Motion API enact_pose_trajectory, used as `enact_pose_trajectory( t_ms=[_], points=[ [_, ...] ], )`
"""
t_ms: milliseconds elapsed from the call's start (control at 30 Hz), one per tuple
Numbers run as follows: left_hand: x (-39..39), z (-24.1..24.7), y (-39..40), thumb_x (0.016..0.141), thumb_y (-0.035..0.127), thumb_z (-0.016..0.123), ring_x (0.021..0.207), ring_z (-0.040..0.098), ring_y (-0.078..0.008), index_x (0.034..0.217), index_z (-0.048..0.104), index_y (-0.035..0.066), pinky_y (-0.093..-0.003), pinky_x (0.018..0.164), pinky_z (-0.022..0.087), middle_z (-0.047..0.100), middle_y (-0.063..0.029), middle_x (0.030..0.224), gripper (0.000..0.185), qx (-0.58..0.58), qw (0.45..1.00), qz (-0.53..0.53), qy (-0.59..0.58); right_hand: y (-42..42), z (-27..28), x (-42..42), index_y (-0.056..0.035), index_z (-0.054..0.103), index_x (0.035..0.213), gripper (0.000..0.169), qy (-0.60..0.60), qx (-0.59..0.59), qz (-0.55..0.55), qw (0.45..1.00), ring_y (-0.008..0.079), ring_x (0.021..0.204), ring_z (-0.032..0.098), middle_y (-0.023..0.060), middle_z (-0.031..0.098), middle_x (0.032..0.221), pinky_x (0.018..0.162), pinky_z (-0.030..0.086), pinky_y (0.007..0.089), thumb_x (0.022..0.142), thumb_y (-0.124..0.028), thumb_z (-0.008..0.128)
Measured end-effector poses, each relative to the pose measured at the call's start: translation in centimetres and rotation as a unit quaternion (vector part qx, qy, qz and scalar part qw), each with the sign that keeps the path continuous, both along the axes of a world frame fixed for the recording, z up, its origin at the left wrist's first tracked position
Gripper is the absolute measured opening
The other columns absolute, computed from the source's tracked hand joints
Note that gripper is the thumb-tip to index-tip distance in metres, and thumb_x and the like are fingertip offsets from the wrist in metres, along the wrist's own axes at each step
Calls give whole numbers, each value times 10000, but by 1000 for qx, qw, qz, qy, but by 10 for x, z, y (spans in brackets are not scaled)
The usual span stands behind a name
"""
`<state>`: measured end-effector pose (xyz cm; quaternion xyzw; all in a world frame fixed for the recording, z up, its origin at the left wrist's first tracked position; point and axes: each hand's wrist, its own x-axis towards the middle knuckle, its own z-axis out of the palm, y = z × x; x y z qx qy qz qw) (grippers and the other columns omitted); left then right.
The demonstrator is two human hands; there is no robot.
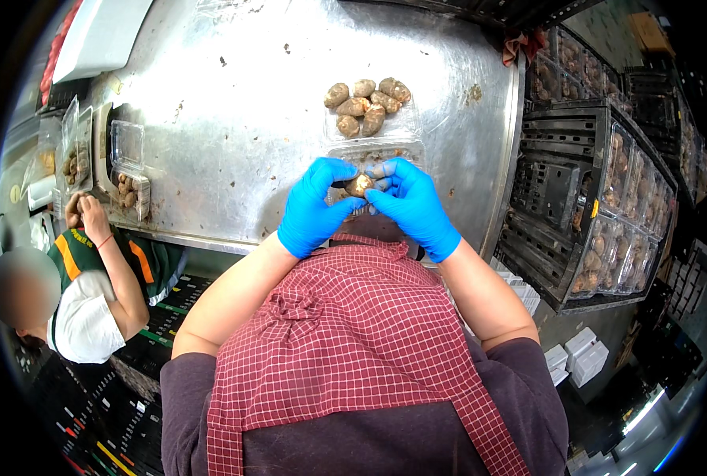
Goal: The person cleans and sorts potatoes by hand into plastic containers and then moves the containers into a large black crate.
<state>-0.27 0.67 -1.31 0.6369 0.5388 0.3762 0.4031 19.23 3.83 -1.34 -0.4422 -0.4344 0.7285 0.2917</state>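
Both my hands wear blue gloves and meet at the near side of the metal table, over part of a clear plastic clamshell box (412, 123). Between thumb and fingers, my left hand (315, 208) grips a small brown taro corm (359, 185) from the left. My right hand (416, 205) pinches the same corm from the right. A pale, bare patch shows on its upper face. Just beyond my hands, several brown taro corms (374, 119) lie in the far half of the open clamshell. My hands partly hide its near half.
The steel table (222, 149) bears scattered dirt crumbs. Black crates (559, 196) packed with clear boxes (618, 250) of corms stand to the right. On the left, a co-worker (91, 285) handles corms near another open clamshell (128, 146). A white container (100, 41) sits at the far left.
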Motion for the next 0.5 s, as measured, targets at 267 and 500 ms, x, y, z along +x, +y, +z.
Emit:
enact_pose_trajectory(
  t_ms=[267,500],
  points=[
    [-2,2,-1,754,20,763,1057,619,-224,1161,611,43,-332,906,506,622,-107,1155,435,-66,995,-37,-58,7,1,11,-11,592,1038,133,96,-81,13,992,152,735,666,100,664,875,655,569,282,909,-23,623],
    [0,5,0,778,31,746,1084,618,-229,1167,614,38,-350,930,500,631,-111,1177,410,-73,992,-74,-67,10,7,17,-14,598,1011,104,52,-81,33,995,157,745,669,100,667,890,651,571,285,909,-19,617]
  ],
)
